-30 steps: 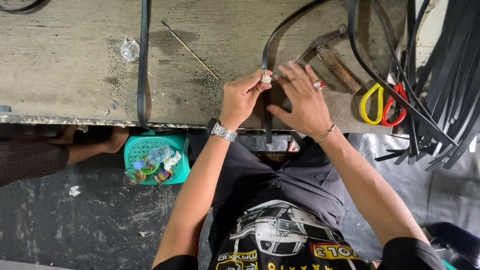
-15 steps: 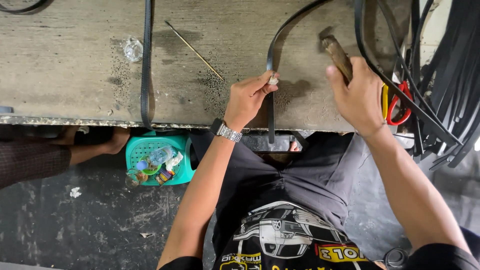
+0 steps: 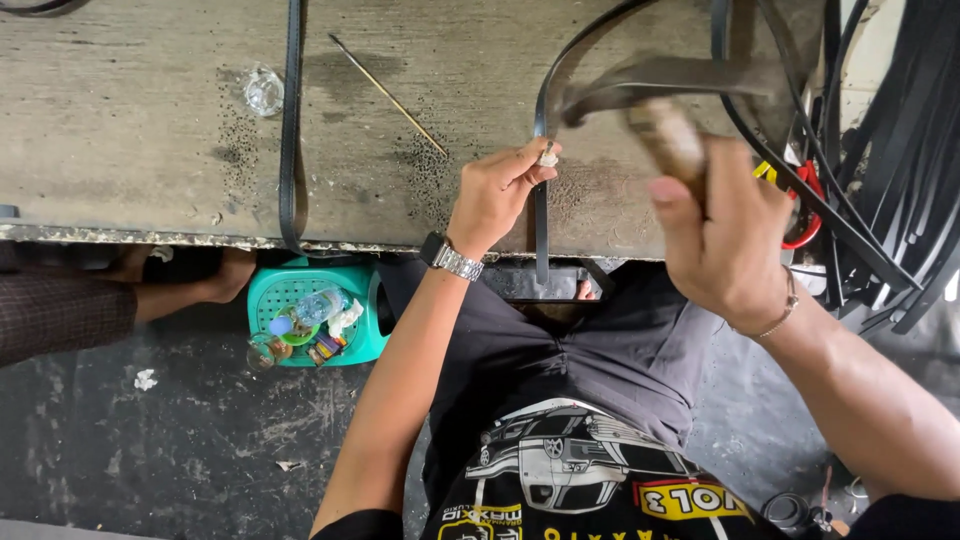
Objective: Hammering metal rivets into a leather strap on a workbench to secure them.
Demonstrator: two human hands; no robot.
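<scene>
My left hand (image 3: 495, 195) pinches a small pale punch tool (image 3: 547, 156) upright on a black strap (image 3: 541, 235) that lies across the worn wooden workbench (image 3: 150, 150). My right hand (image 3: 725, 235) grips the wooden handle of a hammer (image 3: 665, 85), raised above the bench; its metal head is blurred and points left over the strap, close above the punch.
A second black strap (image 3: 291, 130) and a thin stick (image 3: 388, 95) lie on the bench, with a clear glass piece (image 3: 262, 90). Scissors with yellow and red handles (image 3: 795, 205) sit beside a bundle of black straps (image 3: 890, 150). A green basket (image 3: 310, 315) stands on the floor. Another person's foot (image 3: 215, 280) rests under the bench.
My right hand left the strap, took the hammer from the bench and lifted it, swinging its head left over the punch. My left hand stayed on the punch.
</scene>
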